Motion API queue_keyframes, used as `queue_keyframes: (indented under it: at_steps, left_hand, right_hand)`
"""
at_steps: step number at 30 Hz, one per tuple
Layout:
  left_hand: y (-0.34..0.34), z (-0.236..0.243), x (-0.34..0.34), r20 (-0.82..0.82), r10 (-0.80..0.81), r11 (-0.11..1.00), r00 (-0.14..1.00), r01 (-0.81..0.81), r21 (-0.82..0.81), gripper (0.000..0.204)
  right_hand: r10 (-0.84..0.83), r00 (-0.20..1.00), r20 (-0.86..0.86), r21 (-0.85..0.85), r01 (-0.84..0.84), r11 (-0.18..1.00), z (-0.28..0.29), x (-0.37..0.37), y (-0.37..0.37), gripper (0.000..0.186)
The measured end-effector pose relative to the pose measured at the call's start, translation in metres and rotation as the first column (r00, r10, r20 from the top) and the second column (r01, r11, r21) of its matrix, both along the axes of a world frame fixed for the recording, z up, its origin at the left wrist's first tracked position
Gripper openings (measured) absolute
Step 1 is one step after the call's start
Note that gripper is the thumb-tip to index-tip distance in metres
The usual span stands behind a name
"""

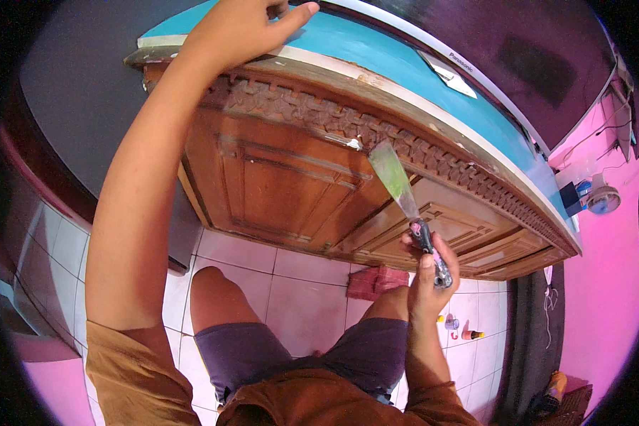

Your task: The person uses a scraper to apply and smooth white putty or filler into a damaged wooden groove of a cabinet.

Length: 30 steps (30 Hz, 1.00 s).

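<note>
My right hand (433, 280) is wrapped around the dark, paint-spotted handle of a putty knife (394, 177). The wide blade, with a greenish sheen, points up and away, its tip close to the carved trim (291, 103) of a brown wooden cabinet (263, 181). Just left of the tip, a white smear (349, 143) marks the trim's lower edge. At the top of the view my left hand (245, 32) rests on the turquoise cabinet top (376, 46), thumb stretched out; its other fingers are partly cut off by the picture's edge.
A large flat screen (525, 67) stands on the cabinet top, with a white paper piece (451, 77) before it. On the tiled floor lie a reddish folded cloth (376, 281) and a small bottle (472, 334). A pink wall (603, 284) rises at the right.
</note>
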<state>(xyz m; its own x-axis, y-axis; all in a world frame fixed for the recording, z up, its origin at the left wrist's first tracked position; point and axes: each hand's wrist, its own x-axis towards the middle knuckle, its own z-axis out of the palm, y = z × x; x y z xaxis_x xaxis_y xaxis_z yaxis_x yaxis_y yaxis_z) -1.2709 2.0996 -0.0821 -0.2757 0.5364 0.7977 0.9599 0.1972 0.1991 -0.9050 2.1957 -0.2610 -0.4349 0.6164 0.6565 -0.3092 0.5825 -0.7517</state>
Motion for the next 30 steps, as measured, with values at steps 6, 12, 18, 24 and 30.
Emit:
queue_keyframes:
  at_steps: [6,12,18,24,30]
  left_hand:
    - [0.006,-0.01,-0.013,-0.061,0.001,1.0,0.998,0.001,0.031,0.053]
    - [0.008,-0.01,-0.012,-0.074,0.02,1.0,0.997,-0.02,0.009,0.053]
    - [0.006,-0.008,-0.009,-0.051,0.027,1.0,0.998,-0.027,0.006,0.051]
    - [0.009,-0.015,-0.022,-0.108,0.019,0.999,0.994,-0.014,0.047,0.051]
    - [0.008,-0.013,-0.017,-0.109,0.016,0.998,0.994,-0.009,0.062,0.05]
  right_hand:
    - [-0.022,0.977,-0.21,-0.435,-0.074,0.897,-0.038,-0.002,-0.02,0.043]
    - [0.108,0.846,-0.523,-0.651,-0.477,0.59,-0.034,-0.005,-0.031,0.041]
    - [0.098,0.972,-0.212,-0.714,-0.222,0.664,-0.003,-0.007,-0.021,0.038]
    - [0.084,0.982,-0.169,-0.595,-0.17,0.786,0.022,-0.01,0.009,0.032]
    - [0.053,0.987,-0.152,-0.608,-0.135,0.782,0.032,-0.019,0.013,0.032]
